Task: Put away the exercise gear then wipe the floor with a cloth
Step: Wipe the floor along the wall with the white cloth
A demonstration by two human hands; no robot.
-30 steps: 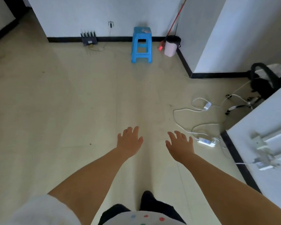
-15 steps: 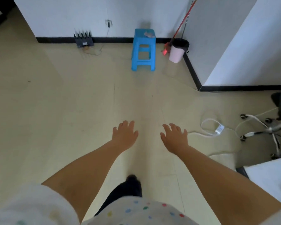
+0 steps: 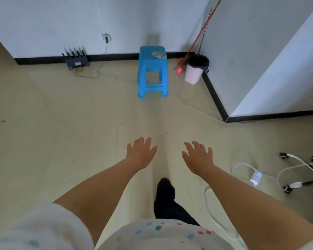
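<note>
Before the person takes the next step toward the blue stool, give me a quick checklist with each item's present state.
1. Left hand free: ok, fingers spread, holding nothing.
2. Right hand free: ok, open and empty.
3. Cloth for wiping found: cannot tell; something small and crumpled lies on the blue stool, too blurred to name.
4. Exercise gear in view: not ok, none visible.
5. Straight path to the stool: ok, bare floor ahead.
6. Trip risk on the right: not ok, a white cable and chair base lie there.
</note>
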